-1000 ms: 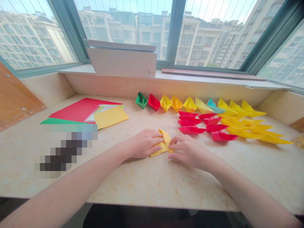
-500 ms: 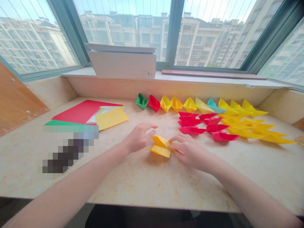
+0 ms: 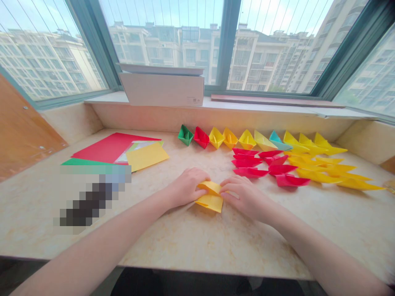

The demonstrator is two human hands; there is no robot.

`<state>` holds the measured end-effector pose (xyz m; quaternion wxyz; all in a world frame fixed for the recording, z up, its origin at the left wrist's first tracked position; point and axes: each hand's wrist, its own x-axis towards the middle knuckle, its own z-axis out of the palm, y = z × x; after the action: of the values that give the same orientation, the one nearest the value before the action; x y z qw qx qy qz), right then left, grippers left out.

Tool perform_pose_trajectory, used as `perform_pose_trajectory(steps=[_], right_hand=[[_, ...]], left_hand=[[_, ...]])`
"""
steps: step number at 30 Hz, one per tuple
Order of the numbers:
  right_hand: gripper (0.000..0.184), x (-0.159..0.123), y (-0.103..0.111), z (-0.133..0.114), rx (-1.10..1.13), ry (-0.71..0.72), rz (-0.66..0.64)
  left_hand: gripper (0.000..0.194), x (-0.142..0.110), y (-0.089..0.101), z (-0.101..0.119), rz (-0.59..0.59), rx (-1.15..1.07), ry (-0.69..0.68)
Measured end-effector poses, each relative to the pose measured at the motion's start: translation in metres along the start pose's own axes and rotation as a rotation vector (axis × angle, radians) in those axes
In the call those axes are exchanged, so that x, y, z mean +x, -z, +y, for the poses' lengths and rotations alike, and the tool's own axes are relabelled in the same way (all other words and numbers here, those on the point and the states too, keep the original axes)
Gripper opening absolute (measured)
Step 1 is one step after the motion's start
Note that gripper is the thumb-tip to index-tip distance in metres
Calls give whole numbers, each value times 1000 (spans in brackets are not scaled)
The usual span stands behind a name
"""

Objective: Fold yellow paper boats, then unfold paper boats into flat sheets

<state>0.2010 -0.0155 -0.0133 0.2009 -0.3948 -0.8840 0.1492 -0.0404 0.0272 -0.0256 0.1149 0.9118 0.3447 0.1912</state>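
A small folded piece of yellow paper [image 3: 210, 200] lies on the marble-patterned counter, its flaps partly raised. My left hand [image 3: 187, 187] grips its left side, fingers over the upper edge and thumb in front. At the right edge, my right hand [image 3: 243, 194] pinches the paper between thumb and fingers. Behind my right hand sit several red paper boats [image 3: 249, 172]. Several yellow paper boats [image 3: 321, 176] lie further right. Along the back runs a row with a green boat [image 3: 185, 135], a red boat [image 3: 201, 137] and a blue boat [image 3: 279, 142] among yellow ones.
Flat sheets lie at the left: a red sheet [image 3: 114, 147], a green sheet [image 3: 89, 162] and a yellow sheet [image 3: 148, 156]. A pixelated dark object [image 3: 89, 201] is in front of them. A white box [image 3: 163, 88] stands on the window sill [image 3: 247, 105].
My left hand has come down and right from above the paper and now grips its left side. My right hand keeps its hold. The view has tilted slightly.
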Motion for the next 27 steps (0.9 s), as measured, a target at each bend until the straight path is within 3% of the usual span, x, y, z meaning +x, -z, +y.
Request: perform_pose_trajectory(steps=[6,11,15,20,27], right_hand=[[12,-1,-9,2,86,-166,109],[26,1,-12,0,211,-204,164],[33,3,-8,-3,323,-236,246],[30,4,-4,-4,418,-153,295],[31,4,-5,-2,491,-61,278]], left_hand=[[24,-1,-1,4,50,-114,67],[30,-2,-3,12,88,-625,222],[26,2,-4,21,145,-886,337],[18,6,2,34,118,-1093,469],[25,5,3,34,158,-1330,457]])
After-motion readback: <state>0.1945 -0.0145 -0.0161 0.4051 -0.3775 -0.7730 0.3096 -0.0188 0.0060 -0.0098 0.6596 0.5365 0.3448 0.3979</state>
